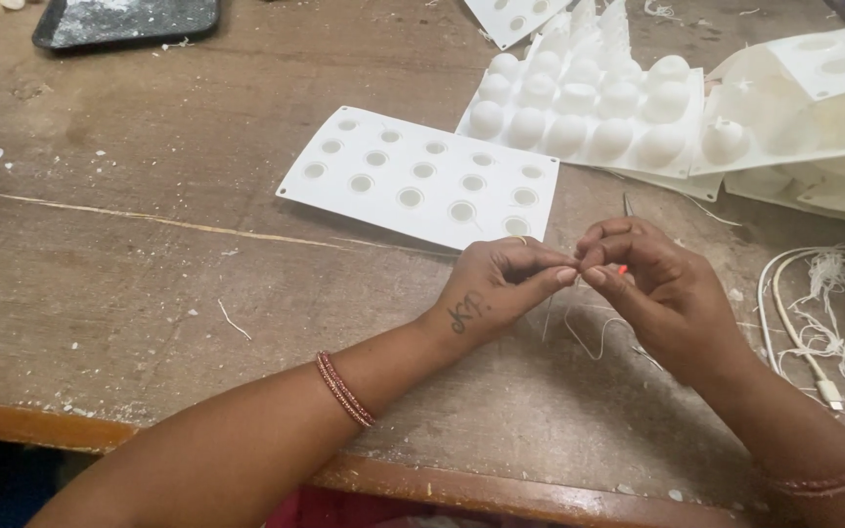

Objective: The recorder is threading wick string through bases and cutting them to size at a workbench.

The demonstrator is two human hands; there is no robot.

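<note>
**Bench inventory: two hands pinching a thread**

Item 1. My left hand (496, 284), fingers curled, thumb and forefinger pressed together at the tips. It grips one end of a thin white thread (589, 337), which I see looping down below the fingertips onto the bench (129, 284).

Item 2. My right hand (652, 288), meeting the left fingertip to fingertip. It is clenched in a pinch on the same thread; a small orange-red bit (623, 269) shows between its fingers, too small for me to identify.

Item 3. Flat white mould sheet (418, 176), with rows of round holes, lying on the bench just beyond the hands.

Item 4. White mould tray with rounded domes (579, 112), beyond and to the right of the flat sheet, its edge overlapping further white trays (814, 98) stacked at the right.

Item 5. Bundle of loose white threads (828, 328), frayed, to the right of the right hand, with a white cable (794, 337) running through it.

Item 6. Dark tray (129, 20), dusted white, at the far left edge of the bench.

Item 7. Beaded bangles (344, 389) on the left wrist; similar ones on the right.
</note>
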